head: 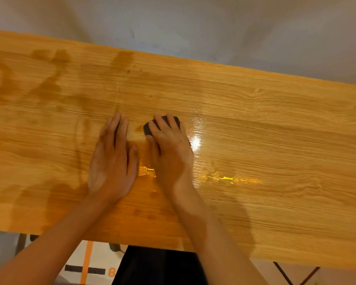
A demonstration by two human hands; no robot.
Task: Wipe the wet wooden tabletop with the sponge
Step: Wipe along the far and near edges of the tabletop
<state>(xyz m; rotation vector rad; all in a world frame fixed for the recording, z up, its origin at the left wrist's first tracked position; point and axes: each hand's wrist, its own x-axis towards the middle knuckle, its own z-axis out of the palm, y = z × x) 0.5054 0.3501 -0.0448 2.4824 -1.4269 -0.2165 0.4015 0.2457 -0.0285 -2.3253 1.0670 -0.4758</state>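
Pressing the dark sponge (161,125) flat under the right hand (169,149), fingers curling over it, mid-tabletop (275,120); left hand (113,159) just resting beside it, fingers straight (holding nothing). Looking like the darkest wet patches (47,87) are sitting off to the left, past the idle hand; so probably sweeping leftward next.

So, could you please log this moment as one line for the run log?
right hand: presses dark sponge | left hand: flat on wooden tabletop | wet patches: far left, unwiped
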